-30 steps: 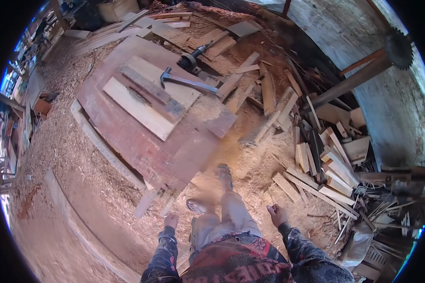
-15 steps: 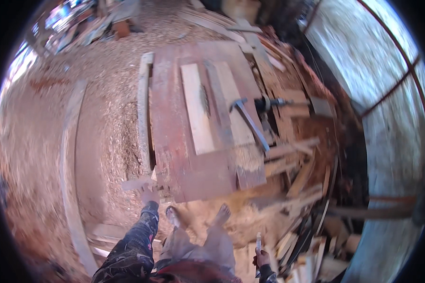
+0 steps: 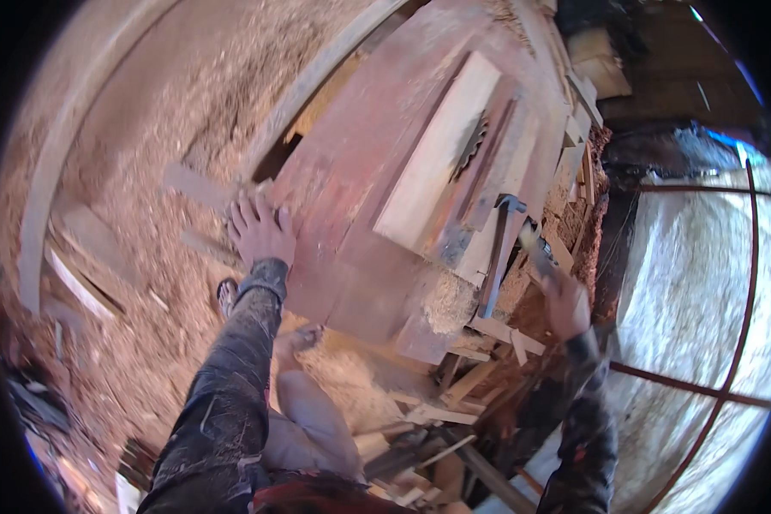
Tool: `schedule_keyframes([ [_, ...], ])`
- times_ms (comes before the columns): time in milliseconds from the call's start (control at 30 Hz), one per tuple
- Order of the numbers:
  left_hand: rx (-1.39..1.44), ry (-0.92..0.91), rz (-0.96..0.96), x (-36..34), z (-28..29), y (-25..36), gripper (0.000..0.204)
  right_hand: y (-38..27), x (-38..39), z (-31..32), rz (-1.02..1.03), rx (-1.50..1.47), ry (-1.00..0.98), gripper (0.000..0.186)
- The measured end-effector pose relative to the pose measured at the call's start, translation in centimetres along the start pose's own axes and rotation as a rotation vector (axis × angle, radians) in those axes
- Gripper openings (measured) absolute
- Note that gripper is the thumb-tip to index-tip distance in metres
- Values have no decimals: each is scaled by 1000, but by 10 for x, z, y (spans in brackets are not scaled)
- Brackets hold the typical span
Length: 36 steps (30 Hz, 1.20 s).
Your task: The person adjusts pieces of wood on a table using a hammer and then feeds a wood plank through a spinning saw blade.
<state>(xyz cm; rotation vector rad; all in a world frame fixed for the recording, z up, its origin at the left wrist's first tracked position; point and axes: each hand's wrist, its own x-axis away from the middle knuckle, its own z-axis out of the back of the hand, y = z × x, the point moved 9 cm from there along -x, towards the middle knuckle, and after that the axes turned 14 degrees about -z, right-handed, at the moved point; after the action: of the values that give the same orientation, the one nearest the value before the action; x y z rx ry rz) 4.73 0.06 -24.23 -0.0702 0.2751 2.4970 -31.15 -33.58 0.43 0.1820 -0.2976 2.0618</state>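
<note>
My left hand rests with fingers spread on the near left corner of a reddish wooden saw table. My right hand is closed around a slim, pale-ended tool, too blurred to name, beyond the table's right edge. Close to it, a claw hammer lies along that edge. A toothed circular saw blade stands up from the tabletop. Against the blade's left side lies a pale board, while a dark fence-like strip runs along its right.
Sawdust is heaped at the table's near right corner. Wood offcuts lie jumbled below it. A long curved plank lies on the shavings-covered ground at left. Pale sheeting on a rusty metal frame stands at right.
My view has turned and come closer to the table. My left hand has come onto the table's corner. My right hand has risen from low beside my legs to near the hammer, still gripping the slim tool.
</note>
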Motion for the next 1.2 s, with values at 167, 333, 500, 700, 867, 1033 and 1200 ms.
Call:
schedule_keyframes([
  [167, 66, -10, -3, 2, -18, 28, 57, -77, -168, 10, 196, 665, 122, 22],
  [333, 41, 3, 8, 4, -9, 0, 57, -159, -263, -49, 161, 1023, 34, 24],
  [500, 94, -11, 17, 4, -18, 8, 57, -148, -304, -87, 186, 1275, -91, 29],
  [700, 88, -11, 22, 4, -19, 4, 57, -150, -305, -110, 228, 1335, -95, 31],
  [867, 77, 3, 20, 6, -21, 1, 57, -154, -313, -106, 182, 1288, -87, 35],
  [1033, 62, 18, 3, 4, -23, 5, 56, -150, -331, -107, 161, 1324, -104, 37],
  [1200, 47, 2, 11, 7, -24, 3, 57, -159, -320, -106, 125, 1252, -145, 37],
])
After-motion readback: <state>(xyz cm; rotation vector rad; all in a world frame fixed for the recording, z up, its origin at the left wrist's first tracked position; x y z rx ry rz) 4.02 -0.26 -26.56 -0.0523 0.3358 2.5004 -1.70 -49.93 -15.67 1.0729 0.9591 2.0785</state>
